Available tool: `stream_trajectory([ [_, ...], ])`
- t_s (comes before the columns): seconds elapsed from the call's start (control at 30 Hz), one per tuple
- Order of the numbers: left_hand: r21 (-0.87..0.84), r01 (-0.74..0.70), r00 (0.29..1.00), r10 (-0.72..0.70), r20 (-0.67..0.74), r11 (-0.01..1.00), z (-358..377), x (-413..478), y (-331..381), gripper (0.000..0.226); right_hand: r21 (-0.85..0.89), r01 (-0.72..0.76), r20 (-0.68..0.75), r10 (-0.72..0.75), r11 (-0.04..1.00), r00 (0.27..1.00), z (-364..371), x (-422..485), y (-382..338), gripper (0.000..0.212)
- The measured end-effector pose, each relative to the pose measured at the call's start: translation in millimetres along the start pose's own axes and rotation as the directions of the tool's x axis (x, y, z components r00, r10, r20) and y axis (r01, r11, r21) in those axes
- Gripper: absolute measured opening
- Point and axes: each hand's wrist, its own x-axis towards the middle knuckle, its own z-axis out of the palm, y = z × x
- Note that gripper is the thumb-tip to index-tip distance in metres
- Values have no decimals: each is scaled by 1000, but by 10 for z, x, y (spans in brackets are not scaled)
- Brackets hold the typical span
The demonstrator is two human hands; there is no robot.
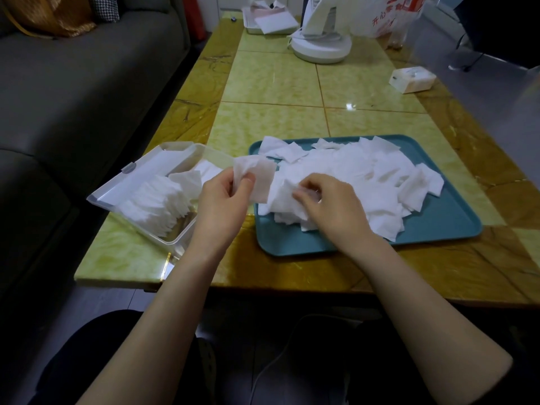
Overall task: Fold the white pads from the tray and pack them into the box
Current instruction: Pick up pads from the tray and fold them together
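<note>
— Yellow-green tiled worktop (277, 83) on my feed, sofa (73, 97) along its left side. Where's the pad?

— I see one white pad (258, 178) raised above the gap between box and tray. The left hand (225, 197) pinches it at its left edge, thumb in front, and it hangs partly doubled over.

— And the other hand?

— The right hand (330, 206) is down on the heap of pads (350, 173), fingers curled, tips nipping at a sheet on top. That heap covers most of the teal tray (438, 229), which sits on the near right of the worktop.

— The box?

— I have the clear box (175, 244) just left of the tray, lid open and tilted back. Folded pads (157, 206) stand packed in a row inside it, at the near end.

— Anything further out?

— At the far end I see a white fan base (321, 46), a printed plastic bag (391, 16), a second tray (251, 27) holding white sheets, and a small white carton (412, 80) by the right edge.
</note>
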Motion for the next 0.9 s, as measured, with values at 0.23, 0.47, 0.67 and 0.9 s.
stream_trajectory([
  [0.23, 8, -11, 1000, 11, -5, 1000, 86, -4, -36, 35, 678, -120, 8, 155, 725, 988, -156, 7, -185, 5],
  [0.47, -33, -3, 999, 4, 49, 999, 207, -76, 2, 29, 653, -231, 137, 188, 721, 973, 85, -67, -233, 12],
  [0.67, -162, 36, 986, -9, 164, 986, 212, -116, 47, 37, 531, -234, 88, 222, 815, 971, 127, -86, -249, 22],
  [0.9, -43, -43, 999, 43, -5, 998, 134, -69, 42, 9, 264, -110, -9, 116, 958, 993, 123, -10, -114, 23],
])
